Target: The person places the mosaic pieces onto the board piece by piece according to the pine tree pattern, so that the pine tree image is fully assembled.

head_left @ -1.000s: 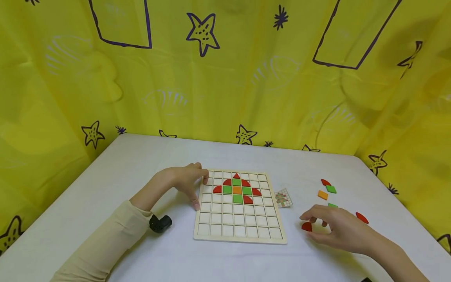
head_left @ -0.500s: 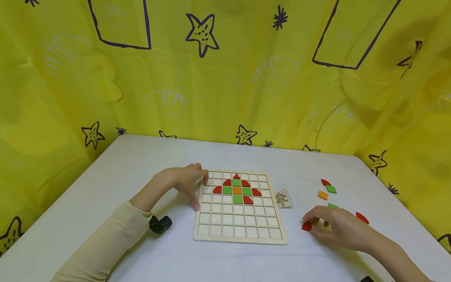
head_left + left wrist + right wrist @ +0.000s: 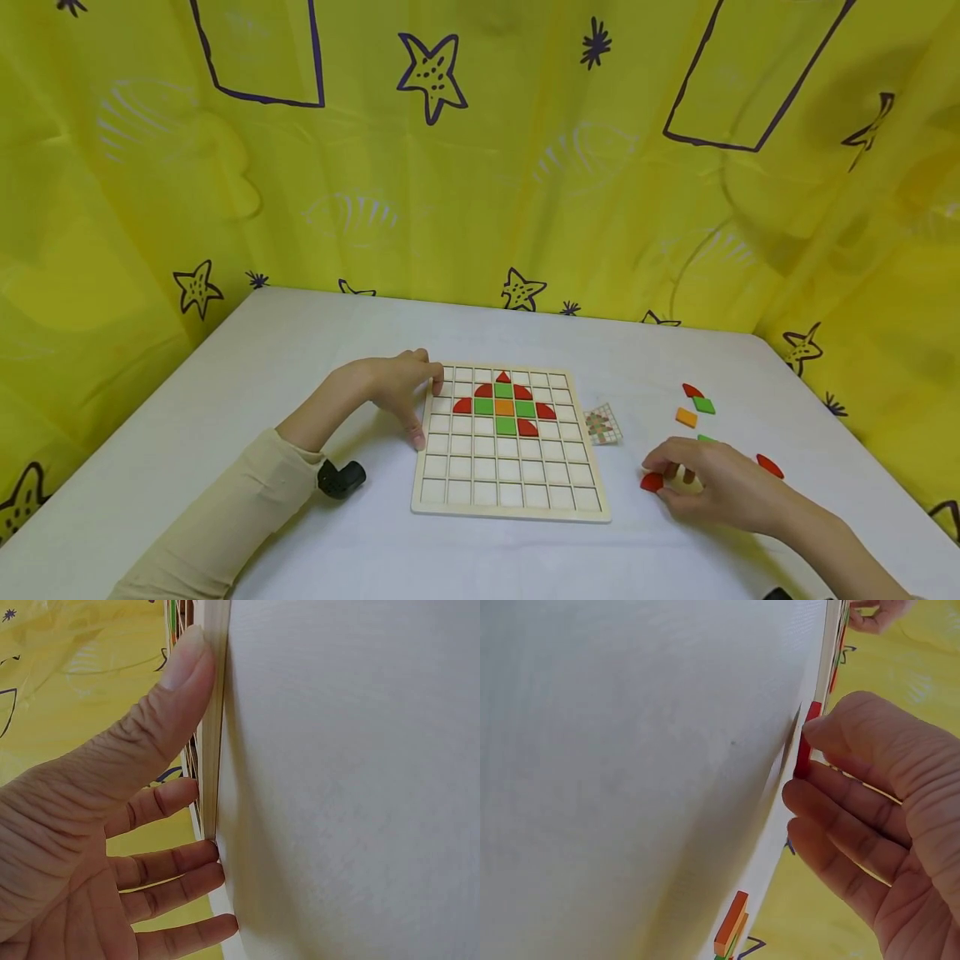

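A pale wooden grid board lies on the table, with red, green and orange tiles set in its upper cells. Along the board's left edge rests my left hand, its thumb against the side and its fingers at the far left corner, mostly straight. My right hand, right of the board, pinches a red quarter-circle tile between thumb and fingers. In the right wrist view this red tile stands edge-on by the thumb tip, close to the tabletop.
Beyond the right hand lie loose tiles: an orange square, a green square, a red piece and another red piece. A small printed pattern card sits at the board's right edge. Yellow curtain surrounds the table.
The right thumb and fingers, spread around the red tile a second ago, have come together on it. The left hand and the board hold their places.
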`<state>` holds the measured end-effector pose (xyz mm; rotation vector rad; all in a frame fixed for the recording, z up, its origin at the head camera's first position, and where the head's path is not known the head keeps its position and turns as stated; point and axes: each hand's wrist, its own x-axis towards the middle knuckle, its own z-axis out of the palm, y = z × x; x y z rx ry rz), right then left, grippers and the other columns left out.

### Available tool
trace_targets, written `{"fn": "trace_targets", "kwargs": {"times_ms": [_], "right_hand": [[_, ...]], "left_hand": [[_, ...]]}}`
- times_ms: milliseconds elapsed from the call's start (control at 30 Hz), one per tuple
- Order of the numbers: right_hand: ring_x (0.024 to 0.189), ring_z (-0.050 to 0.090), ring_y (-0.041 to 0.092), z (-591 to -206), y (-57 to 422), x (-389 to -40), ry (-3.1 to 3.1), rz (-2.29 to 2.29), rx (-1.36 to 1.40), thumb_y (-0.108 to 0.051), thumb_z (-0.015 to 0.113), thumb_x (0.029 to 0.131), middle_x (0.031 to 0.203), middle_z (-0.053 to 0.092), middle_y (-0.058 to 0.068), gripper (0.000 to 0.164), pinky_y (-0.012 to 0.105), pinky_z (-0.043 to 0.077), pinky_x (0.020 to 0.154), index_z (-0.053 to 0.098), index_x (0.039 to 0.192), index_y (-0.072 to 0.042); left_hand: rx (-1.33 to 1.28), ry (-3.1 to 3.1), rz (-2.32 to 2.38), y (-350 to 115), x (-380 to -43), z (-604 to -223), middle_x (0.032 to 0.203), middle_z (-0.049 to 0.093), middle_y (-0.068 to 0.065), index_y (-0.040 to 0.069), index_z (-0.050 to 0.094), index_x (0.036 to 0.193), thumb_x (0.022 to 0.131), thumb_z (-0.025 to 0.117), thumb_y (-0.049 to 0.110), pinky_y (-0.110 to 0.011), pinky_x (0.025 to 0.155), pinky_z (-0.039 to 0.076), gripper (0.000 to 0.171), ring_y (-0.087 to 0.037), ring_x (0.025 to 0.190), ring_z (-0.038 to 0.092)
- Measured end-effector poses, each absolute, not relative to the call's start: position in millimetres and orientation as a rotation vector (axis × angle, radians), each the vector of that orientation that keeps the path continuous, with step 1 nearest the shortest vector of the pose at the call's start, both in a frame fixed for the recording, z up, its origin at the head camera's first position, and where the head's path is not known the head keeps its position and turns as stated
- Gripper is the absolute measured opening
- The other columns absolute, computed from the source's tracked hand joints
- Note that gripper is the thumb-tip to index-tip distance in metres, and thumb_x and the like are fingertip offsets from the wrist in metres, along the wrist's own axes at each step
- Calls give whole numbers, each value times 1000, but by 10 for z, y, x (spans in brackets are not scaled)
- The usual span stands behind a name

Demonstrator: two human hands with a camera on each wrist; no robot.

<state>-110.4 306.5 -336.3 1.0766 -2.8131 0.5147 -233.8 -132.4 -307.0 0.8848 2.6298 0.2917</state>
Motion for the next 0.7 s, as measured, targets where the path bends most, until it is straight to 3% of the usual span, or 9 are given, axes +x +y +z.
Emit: {"fn": "trace_targets", "kwargs": {"times_ms": [333, 700], "right_hand": [[80, 59, 1, -3313, 2992, -1186, -2630, 490, 1193, 0, 87, 72, 93, 64, -19, 39, 18, 48, 63, 69, 98, -23], [82, 61, 1, -3198, 2739, -1264, -2653, 486, 1231, -1, 83, 78, 97, 65, -18, 34, 20, 53, 69, 70, 101, -22]], "left_hand": [[876, 2631, 291, -1325, -2329, -3055, 113, 49, -4, 19, 57, 109, 62, 99, 41, -41, 92, 45, 67, -21, 112, 46], [877, 2630, 285, -1332, -2334, -3061, 116, 50, -5, 19, 57, 109, 62, 99, 42, -42, 93, 45, 67, -22, 112, 46]]}}
